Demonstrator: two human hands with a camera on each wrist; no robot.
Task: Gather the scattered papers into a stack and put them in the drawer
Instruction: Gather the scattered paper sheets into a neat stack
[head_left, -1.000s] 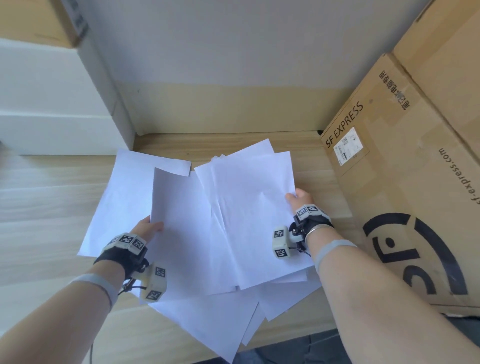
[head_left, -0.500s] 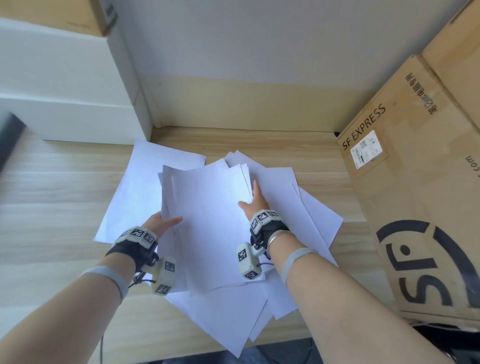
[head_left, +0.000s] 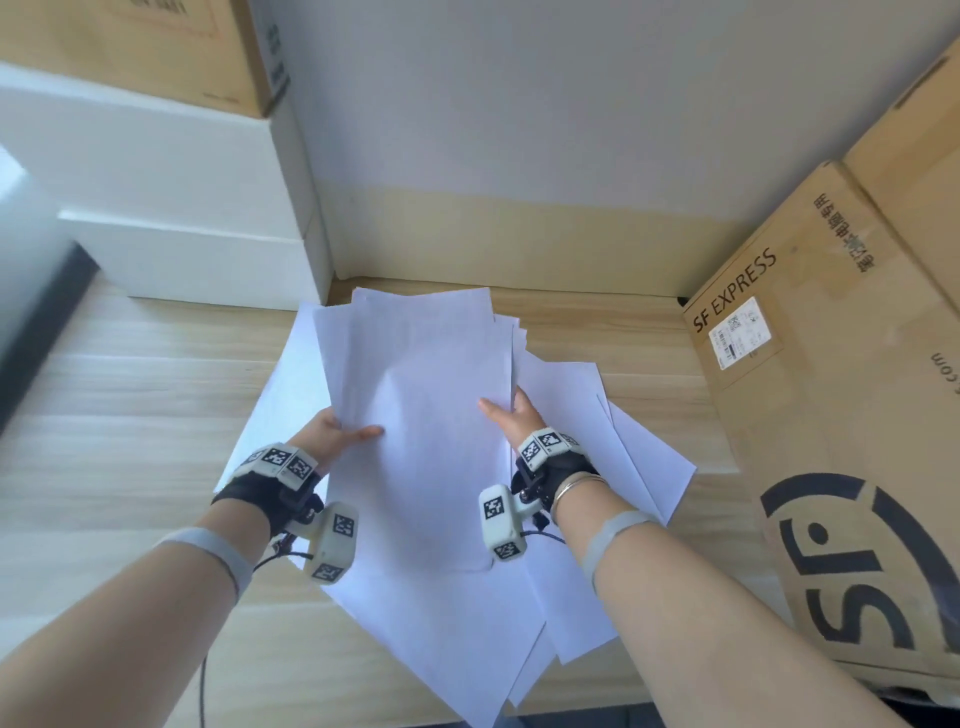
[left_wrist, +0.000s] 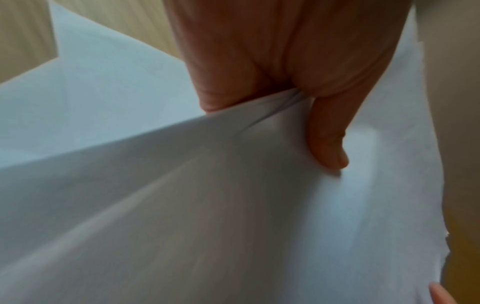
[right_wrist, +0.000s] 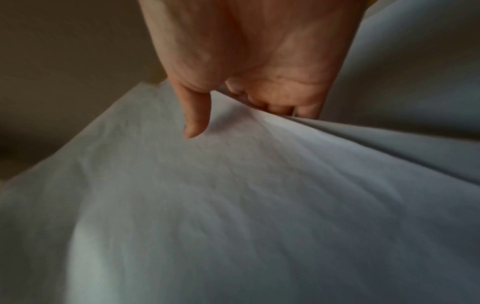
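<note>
Since half a second ago the right hand (head_left: 519, 421) has slid from the middle of the top sheets out to their right edge, and the held bundle now reaches farther toward the wall, its sheets more nearly squared up.

The papers (head_left: 421, 415) are plain white sheets. A partly aligned bundle is held lifted between the two hands, its far edges fanned slightly, while more loose sheets lie splayed beneath it on the wooden desk (head_left: 130, 415), sticking out to the right and over the near edge.

Both forearms reach forward from the near side. The left hand (head_left: 332, 436) pinches the bundle's left edge, thumb on top and fingers below; the left wrist view shows the paper (left_wrist: 233, 205) bunched into the crook of that thumb (left_wrist: 327, 144). The right hand grips the right edge in the same way, its thumb (right_wrist: 194, 117) lying on the top sheet and its fingers curled under the edge.

The bundle spans the gap between the hands, with the loose sheets below and to the right of the right wrist. A cardboard box (head_left: 831, 415) stands to the right, white boxes (head_left: 156, 208) far left.
</note>
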